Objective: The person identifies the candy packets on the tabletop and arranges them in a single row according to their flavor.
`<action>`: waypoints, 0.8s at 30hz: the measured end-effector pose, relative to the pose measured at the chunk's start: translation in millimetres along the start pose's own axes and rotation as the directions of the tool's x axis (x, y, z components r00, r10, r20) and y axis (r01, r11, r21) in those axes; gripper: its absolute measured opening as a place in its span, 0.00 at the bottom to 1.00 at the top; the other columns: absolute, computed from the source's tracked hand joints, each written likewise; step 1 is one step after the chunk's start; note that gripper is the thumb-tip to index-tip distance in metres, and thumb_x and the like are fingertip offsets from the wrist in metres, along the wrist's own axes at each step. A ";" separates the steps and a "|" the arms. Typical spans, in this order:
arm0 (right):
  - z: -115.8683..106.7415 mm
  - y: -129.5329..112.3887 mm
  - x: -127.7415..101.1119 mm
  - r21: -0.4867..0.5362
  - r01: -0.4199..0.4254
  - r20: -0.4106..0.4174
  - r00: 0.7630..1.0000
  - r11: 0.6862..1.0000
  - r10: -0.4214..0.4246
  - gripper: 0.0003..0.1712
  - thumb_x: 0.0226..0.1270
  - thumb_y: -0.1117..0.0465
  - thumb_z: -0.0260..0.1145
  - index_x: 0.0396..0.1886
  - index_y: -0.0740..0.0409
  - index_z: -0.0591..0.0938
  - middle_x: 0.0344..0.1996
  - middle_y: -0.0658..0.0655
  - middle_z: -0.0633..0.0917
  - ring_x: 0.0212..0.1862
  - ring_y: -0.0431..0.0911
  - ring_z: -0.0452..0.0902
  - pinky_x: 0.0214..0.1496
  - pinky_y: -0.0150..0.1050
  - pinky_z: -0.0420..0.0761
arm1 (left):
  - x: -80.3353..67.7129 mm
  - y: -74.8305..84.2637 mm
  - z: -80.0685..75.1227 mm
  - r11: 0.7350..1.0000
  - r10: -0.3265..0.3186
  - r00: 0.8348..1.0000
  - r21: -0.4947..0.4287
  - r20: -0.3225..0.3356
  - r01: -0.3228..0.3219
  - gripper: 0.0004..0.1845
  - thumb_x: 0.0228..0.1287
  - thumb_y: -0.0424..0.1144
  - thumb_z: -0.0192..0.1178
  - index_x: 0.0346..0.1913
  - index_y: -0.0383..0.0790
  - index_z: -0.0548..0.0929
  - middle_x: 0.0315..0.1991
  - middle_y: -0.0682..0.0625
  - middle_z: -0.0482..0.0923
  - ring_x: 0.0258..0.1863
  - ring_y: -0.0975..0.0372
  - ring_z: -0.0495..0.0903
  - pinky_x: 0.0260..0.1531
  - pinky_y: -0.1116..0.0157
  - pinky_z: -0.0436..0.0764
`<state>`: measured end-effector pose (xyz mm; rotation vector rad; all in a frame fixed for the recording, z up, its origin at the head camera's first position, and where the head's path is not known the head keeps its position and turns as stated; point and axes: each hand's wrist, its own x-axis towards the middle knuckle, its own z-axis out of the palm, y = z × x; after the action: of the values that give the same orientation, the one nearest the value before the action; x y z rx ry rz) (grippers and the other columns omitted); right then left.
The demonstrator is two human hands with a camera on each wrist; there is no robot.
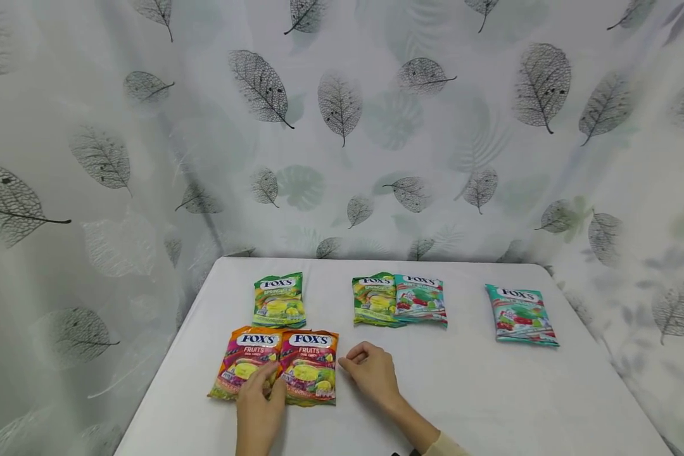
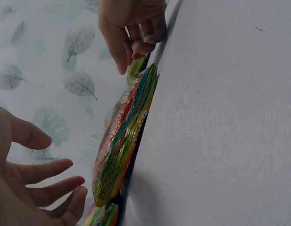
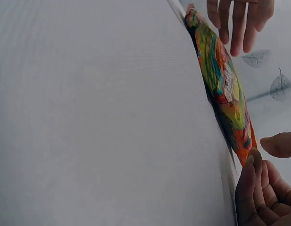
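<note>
Item: two orange plastic "Fruits" candy bags (image 1: 278, 365), side by side and touching, at the 7 o'clock part of the white cloth-covered counter (image 1: 490, 392).

Left hand (image 1: 259, 405): above the seam between the two orange bags, fingers straight and spread, grip wide, holding nothing; whether the fingertips touch the bags cannot be told.

Right hand (image 1: 372, 373): on the counter just at 3 o'clock of the orange pair, fingers loosely curled, grip narrow and empty.

Other stock: one green "Springtea" candy bag (image 1: 278, 299) alone at 12 o'clock of the orange pair; a second green bag (image 1: 373, 299) touching a teal bag (image 1: 420, 299) at mid-counter; a second teal bag (image 1: 520, 313) alone at 3 o'clock, well apart.

Status (judged): the orange bags sit matched by kind. The greens and teals lie unpaired, so most of the grouping appears left.

Backdrop: leaf-printed curtain (image 1: 342, 126).
</note>
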<state>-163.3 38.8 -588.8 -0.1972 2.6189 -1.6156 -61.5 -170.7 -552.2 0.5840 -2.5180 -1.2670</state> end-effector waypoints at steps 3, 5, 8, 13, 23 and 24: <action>-6.9 2.3 1.8 0.022 -0.001 -0.013 1.000 1.000 0.001 0.11 0.63 0.54 0.79 0.31 0.52 0.84 0.21 0.47 0.84 0.20 0.41 0.82 0.22 0.35 0.80 | 2.0 3.0 4.0 0.999 0.052 0.999 -0.004 0.007 -0.052 0.17 0.72 0.37 0.64 0.60 0.37 0.85 0.65 0.40 0.80 0.68 0.40 0.73 0.65 0.38 0.71; -11.9 4.3 3.5 0.033 0.010 -0.019 1.000 0.999 -0.009 0.11 0.64 0.54 0.78 0.32 0.52 0.84 0.22 0.47 0.84 0.21 0.42 0.83 0.23 0.35 0.81 | 3.1 4.8 7.5 0.996 0.085 0.996 -0.008 0.006 -0.085 0.16 0.72 0.36 0.65 0.59 0.37 0.86 0.64 0.40 0.81 0.67 0.40 0.73 0.66 0.36 0.69; -20.2 7.9 6.8 0.051 0.031 -0.027 0.999 0.998 -0.030 0.09 0.65 0.55 0.77 0.33 0.53 0.85 0.23 0.48 0.85 0.23 0.43 0.85 0.24 0.34 0.82 | 4.7 9.1 13.4 0.995 0.099 0.995 -0.025 0.025 -0.098 0.15 0.72 0.36 0.65 0.58 0.39 0.87 0.63 0.42 0.81 0.68 0.41 0.74 0.67 0.37 0.68; -35.6 10.9 13.0 0.076 0.041 -0.063 0.997 0.996 -0.036 0.07 0.67 0.58 0.76 0.35 0.54 0.85 0.26 0.49 0.86 0.25 0.47 0.87 0.24 0.35 0.83 | 7.9 20.9 21.6 0.995 0.074 0.990 -0.072 0.122 -0.066 0.16 0.74 0.40 0.63 0.60 0.43 0.86 0.63 0.47 0.82 0.62 0.49 0.79 0.61 0.46 0.79; -59.6 19.4 24.3 0.125 0.042 -0.161 0.987 0.991 -0.021 0.05 0.68 0.60 0.75 0.39 0.56 0.87 0.30 0.52 0.89 0.28 0.51 0.89 0.26 0.36 0.85 | 16.4 45.8 35.5 0.986 0.131 0.966 -0.128 0.221 -0.105 0.15 0.75 0.42 0.63 0.61 0.48 0.86 0.62 0.51 0.82 0.66 0.51 0.77 0.65 0.43 0.75; -62.0 20.8 25.2 0.124 0.045 -0.172 0.985 0.991 -0.023 0.05 0.68 0.60 0.75 0.39 0.56 0.87 0.30 0.52 0.89 0.28 0.50 0.89 0.27 0.35 0.85 | 17.6 48.0 37.2 0.984 0.143 0.963 -0.134 0.226 -0.115 0.15 0.76 0.42 0.63 0.61 0.48 0.86 0.63 0.50 0.82 0.68 0.50 0.76 0.67 0.42 0.73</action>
<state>-197.1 99.4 -579.1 -0.1023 2.6330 -1.8826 -103.3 -126.8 -534.2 0.2496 -2.5919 -1.5029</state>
